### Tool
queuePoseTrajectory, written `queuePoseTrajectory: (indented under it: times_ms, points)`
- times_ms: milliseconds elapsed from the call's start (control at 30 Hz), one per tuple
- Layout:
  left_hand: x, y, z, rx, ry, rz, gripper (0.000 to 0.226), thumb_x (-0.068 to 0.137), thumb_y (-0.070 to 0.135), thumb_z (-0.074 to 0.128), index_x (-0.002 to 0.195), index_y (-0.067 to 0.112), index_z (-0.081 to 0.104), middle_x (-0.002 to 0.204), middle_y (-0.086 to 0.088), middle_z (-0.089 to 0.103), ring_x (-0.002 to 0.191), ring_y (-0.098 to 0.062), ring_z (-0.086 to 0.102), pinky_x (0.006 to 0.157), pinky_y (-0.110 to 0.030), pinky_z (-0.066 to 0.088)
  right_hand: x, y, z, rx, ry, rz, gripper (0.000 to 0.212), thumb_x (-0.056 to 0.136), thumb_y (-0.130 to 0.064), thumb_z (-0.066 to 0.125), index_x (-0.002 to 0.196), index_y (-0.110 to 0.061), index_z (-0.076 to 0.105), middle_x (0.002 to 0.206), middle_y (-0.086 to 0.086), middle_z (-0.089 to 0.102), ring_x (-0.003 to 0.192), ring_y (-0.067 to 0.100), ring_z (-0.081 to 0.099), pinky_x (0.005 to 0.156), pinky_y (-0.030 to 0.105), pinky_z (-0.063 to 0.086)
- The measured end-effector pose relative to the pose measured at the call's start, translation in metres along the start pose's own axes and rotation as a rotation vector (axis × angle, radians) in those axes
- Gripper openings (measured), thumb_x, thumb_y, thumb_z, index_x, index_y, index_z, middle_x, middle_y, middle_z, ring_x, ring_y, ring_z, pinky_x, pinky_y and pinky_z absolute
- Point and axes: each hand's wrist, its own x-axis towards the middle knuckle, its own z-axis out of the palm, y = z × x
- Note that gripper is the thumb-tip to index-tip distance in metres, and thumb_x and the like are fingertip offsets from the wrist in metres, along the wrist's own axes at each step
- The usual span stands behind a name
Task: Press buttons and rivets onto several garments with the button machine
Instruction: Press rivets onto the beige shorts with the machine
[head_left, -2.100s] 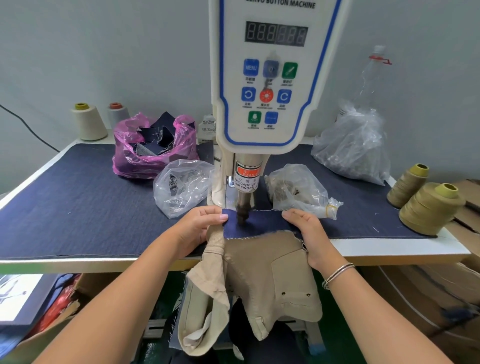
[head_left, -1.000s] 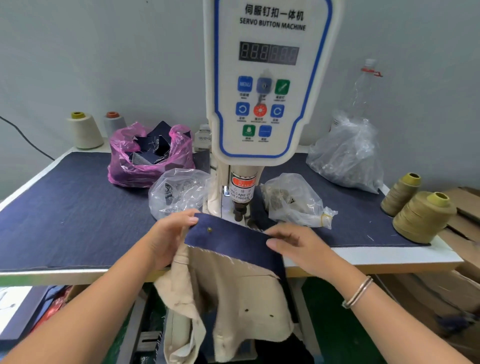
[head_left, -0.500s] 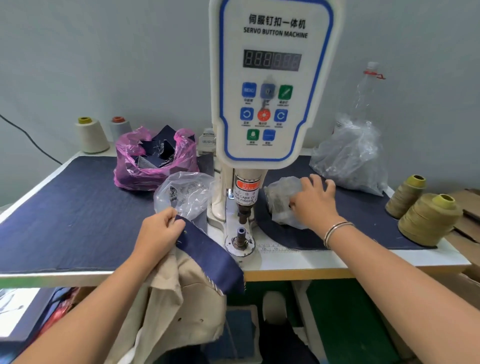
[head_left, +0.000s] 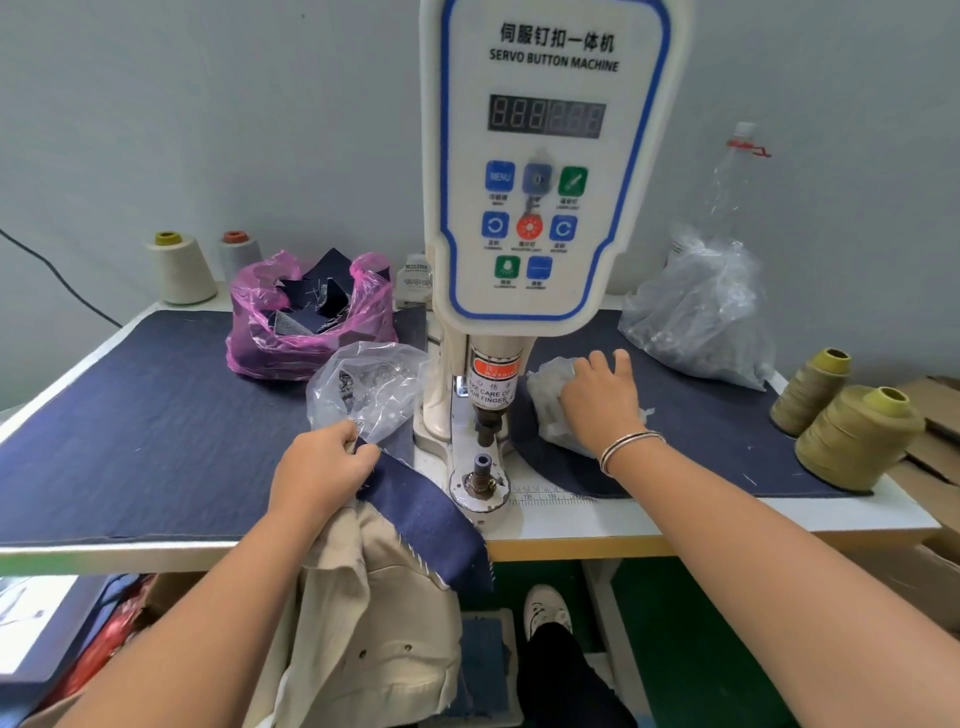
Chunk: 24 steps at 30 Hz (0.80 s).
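Left hand grips the garment at the table's front edge, left of the machine's post; right hand rests, fingers spread, on the bag right of it.

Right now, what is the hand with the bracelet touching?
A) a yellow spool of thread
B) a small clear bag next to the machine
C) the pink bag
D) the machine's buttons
B: the right hand with the bracelet rests on the small clear bag just right of the machine.
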Motion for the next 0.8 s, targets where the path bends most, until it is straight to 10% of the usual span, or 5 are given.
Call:
queuePoseTrajectory:
  times_ms: [400,567,800]
  points:
    - [0.000,0.003,-0.001,0.055,0.009,-0.008,0.035,0.078,0.022,0.059,0.057,0.016,0.031,0.053,-0.002,0.044,0.055,-0.022,0.040,0.049,-0.030,0.026,-0.013,0.014,-0.015,0.192,0.049,0.105,0.017,0.091,-0.026,0.052,0.097,-0.023,0.067,0.120,0.000,0.046,0.118,0.022,0.036,0.111,0.057,0.010]
    - [0.000,0.003,-0.001,0.057,0.007,-0.015,0.034,0.078,0.023,0.058,0.057,0.016,0.033,0.055,-0.003,0.046,0.058,-0.025,0.044,0.049,-0.030,0.026,-0.054,0.015,-0.043,0.714,0.453,0.268,0.008,0.083,-0.025,0.068,0.078,-0.023,0.072,0.105,-0.004,0.055,0.107,0.018,0.041,0.089,0.034,0.019]
    - [-0.002,0.005,-0.003,0.048,0.007,-0.015,0.033,0.079,0.022,0.057,0.058,0.014,0.033,0.055,-0.004,0.046,0.058,-0.026,0.043,0.049,-0.031,0.026,-0.108,-0.052,-0.061,1.983,-0.320,0.424,0.022,0.088,-0.020,0.063,0.067,-0.018,0.065,0.050,-0.006,0.049,0.044,0.005,0.040,0.045,0.017,0.031]
